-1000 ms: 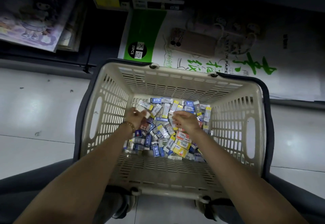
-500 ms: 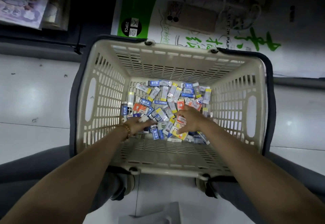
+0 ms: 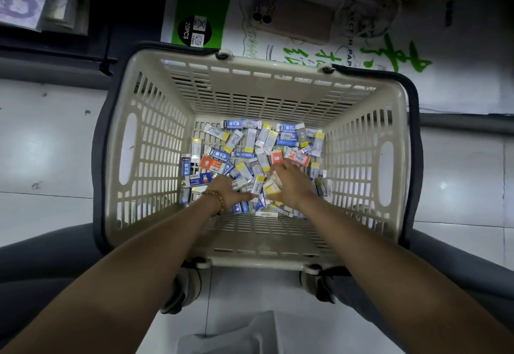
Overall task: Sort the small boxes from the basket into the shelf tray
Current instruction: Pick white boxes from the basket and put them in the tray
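Hands inside beige slatted plastic basket, walled round, open above.
On its floor small blue, yellow and orange boxes lie, long axes every way; right hand curls round some, left hand hold unclear.

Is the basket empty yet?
No, a heap of small boxes covers most of the bottom of the basket.
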